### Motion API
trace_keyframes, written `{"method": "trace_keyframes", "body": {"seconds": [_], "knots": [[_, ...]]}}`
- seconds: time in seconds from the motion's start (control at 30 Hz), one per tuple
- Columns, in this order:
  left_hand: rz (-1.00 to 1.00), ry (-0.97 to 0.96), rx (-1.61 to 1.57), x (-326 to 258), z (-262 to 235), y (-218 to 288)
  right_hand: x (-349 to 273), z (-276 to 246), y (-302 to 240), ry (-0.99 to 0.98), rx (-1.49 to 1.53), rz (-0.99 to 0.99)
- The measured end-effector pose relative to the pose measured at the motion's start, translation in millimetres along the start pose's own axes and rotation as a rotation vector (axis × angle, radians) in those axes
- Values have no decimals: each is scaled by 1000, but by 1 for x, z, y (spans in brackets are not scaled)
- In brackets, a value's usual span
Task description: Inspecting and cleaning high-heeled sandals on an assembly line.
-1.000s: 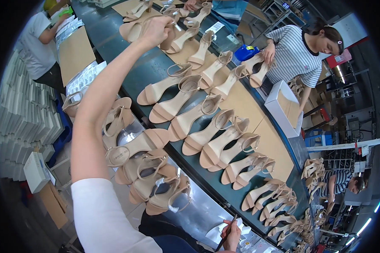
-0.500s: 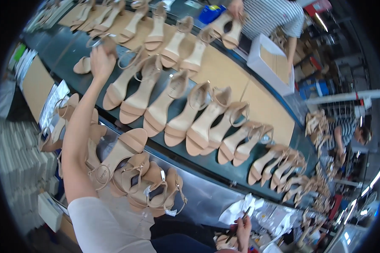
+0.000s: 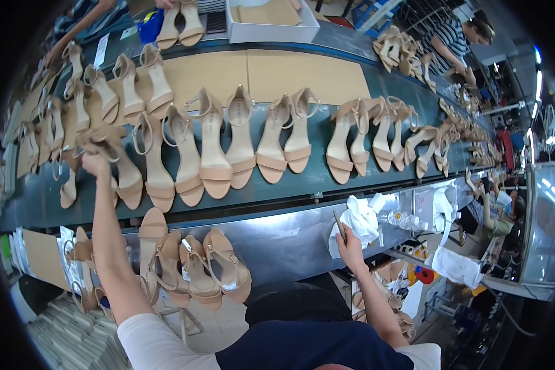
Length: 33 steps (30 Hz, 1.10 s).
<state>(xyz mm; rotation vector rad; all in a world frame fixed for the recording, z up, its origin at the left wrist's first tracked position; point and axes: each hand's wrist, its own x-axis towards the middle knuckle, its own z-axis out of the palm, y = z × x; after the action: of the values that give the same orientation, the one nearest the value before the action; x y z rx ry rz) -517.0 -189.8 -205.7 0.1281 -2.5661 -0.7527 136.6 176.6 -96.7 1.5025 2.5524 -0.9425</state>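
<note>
At the left of the green conveyor belt [image 3: 240, 206], my left hand [image 3: 96, 161] has its fingers closed around the upper part of a beige high-heeled sandal [image 3: 128, 172]. The fingers partly cover its heel and ankle strap. A row of similar sandals [image 3: 213, 148] stands to the right of that hand, toes toward me. My right hand [image 3: 351, 246] grips a thin, pencil-like stick [image 3: 338, 222] above the metal ledge, beside crumpled white paper [image 3: 359, 219]. Between my arms, several sandals [image 3: 197, 271] rest along the ledge's front edge.
Brown cardboard [image 3: 290, 71] lies along the belt under the far sandals. Across it are a white box [image 3: 271, 28] and other workers, one near a blue bin. Clear plastic bottles [image 3: 407, 221] lie right of the paper. White stacked sheets [image 3: 74, 333] stand at lower left.
The view has turned, levelling the belt and showing more of my right forearm. My left hand remains among the sandals at the belt's left; my right still holds the stick.
</note>
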Motion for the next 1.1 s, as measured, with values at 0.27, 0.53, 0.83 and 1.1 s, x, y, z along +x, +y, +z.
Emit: {"method": "trace_keyframes", "body": {"seconds": [0.27,0.53,0.83,1.1], "knots": [[89,-511,-1009,93,-214,46,32,21,75,214,23,-80],[-165,-629,-1423,-112,-231,307,8,3,103,230,-87,-298],[-430,-1192,-1903,-256,-190,366,22,6,97,330,-63,-270],[-112,-1317,-1811,-286,-199,361,14,-6,134,311,-69,-168]]}}
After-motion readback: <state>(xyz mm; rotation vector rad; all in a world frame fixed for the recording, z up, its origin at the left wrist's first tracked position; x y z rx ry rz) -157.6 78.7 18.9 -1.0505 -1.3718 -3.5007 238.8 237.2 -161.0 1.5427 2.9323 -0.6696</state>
